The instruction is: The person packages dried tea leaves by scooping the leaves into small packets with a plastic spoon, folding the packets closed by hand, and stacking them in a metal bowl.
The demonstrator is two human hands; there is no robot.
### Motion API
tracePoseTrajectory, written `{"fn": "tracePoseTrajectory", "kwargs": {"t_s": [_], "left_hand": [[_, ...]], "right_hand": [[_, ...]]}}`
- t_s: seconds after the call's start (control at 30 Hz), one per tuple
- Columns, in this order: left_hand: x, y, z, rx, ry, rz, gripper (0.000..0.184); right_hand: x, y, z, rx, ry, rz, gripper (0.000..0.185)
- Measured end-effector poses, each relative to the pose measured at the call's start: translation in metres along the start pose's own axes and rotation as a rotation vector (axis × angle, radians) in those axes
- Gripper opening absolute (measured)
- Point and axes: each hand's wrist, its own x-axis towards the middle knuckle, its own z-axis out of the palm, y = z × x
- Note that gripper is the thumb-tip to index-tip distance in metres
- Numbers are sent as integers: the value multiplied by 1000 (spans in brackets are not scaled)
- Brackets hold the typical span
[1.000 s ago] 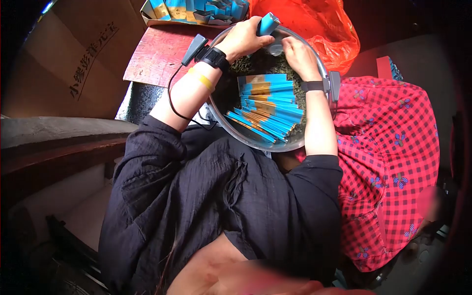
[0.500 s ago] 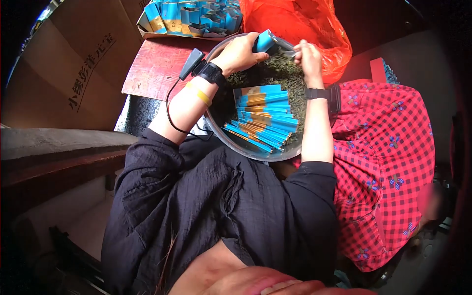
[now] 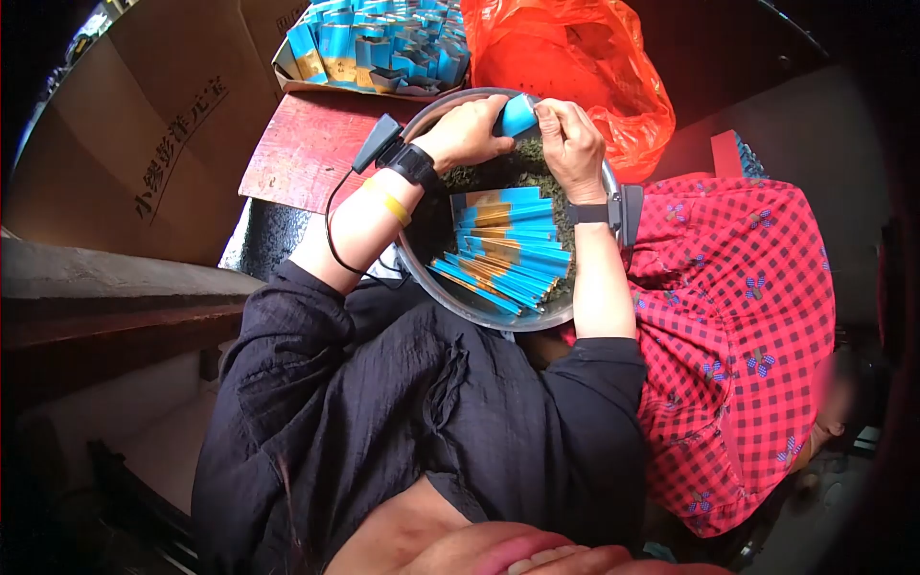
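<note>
A small blue paper packet (image 3: 518,115) is held in my left hand (image 3: 468,132), fingers and thumb closed around its left side. My right hand (image 3: 575,151) is closed in a pinch at the packet's right end; whatever its fingers hold is hidden. Both hands are over a round metal basin (image 3: 508,322) containing dark green dried, crumbled leaves (image 3: 522,171). On the leaves, nearest my body, lies a fanned stack of flat blue-and-gold packets (image 3: 508,235).
Behind the basin stand a box of upright blue packets (image 3: 383,48) and a red plastic bag (image 3: 575,48). A red board (image 3: 297,153) and a large cardboard box (image 3: 125,144) are at left. To the right sits a person in red checked clothing (image 3: 738,316).
My right hand has come left and toward me, from the basin's far right side to the packet's end. A blurred light-coloured item near its fingers no longer shows.
</note>
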Motion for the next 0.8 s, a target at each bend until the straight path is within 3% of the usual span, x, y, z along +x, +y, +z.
{"fn": "tracePoseTrajectory", "kwargs": {"t_s": [0.13, 0.23, 0.27, 0.37, 0.5, 0.6, 0.67, 0.7, 0.77, 0.8], "left_hand": [[0, 15, -10, -5, -76, -128, 56], [-1, 8, -5, 1, -28, -89, 54], [-2, 7, -5, 3, -23, -90, 54], [1, 9, -9, -37, -27, -109, 56], [-2, 18, -15, -78, 1, -120, 56], [-2, 12, -11, -77, 8, -157, 56], [-1, 22, -19, -38, -14, -179, 57], [-2, 26, -22, -2, -32, -200, 57], [-1, 25, -23, -25, -60, -215, 57], [-1, 23, -22, -23, -51, -197, 58]], "right_hand": [[6, 12, -14, -69, 198, 59, 22], [1, 28, -22, -14, 243, 267, 28], [-1, 32, -21, -46, 137, 384, 26], [-17, 42, -4, -235, -322, 397, 33], [-27, 27, 25, -52, -663, 403, 31], [-29, 32, 26, 24, -629, 418, 29], [-30, 47, 27, 299, -575, 632, 27], [-33, 60, 29, 388, -476, 627, 26], [-24, 67, 18, 519, -369, 823, 30], [-19, 69, 7, 484, -317, 794, 33]]}}
